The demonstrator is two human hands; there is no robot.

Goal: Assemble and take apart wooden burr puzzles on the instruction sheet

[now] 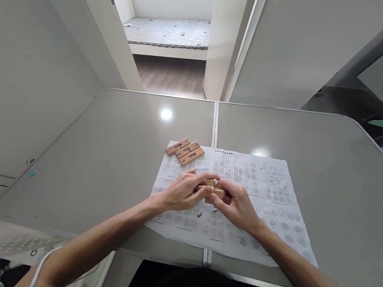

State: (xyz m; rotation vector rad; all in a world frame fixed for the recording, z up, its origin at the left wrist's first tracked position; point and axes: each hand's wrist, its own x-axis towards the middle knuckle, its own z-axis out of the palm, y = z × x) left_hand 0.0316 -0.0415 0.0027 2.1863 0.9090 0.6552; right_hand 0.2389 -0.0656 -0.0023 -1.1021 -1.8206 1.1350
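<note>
Between my two hands sits a wooden interlocking puzzle (218,192) of light and dark reddish pieces, held over a printed sheet. My left hand (187,191) closes on its left side, fingers over the far edge and thumb at the near side. From the right, my right hand (238,205) grips the other side, with thumb and fingers around a dark red piece. Parts of the puzzle are hidden by the fingers. Just beyond my left hand lie several flat wooden pieces (192,155) with slots and numbers, side by side on the sheet's far left corner.
The white instruction sheet (287,222), covered with small printed diagrams, lies over the table's centre seam. The grey folding table (112,152) has a metal rim. Behind it are an open doorway and a bed (167,29). A white cable (41,267) hangs by my left forearm.
</note>
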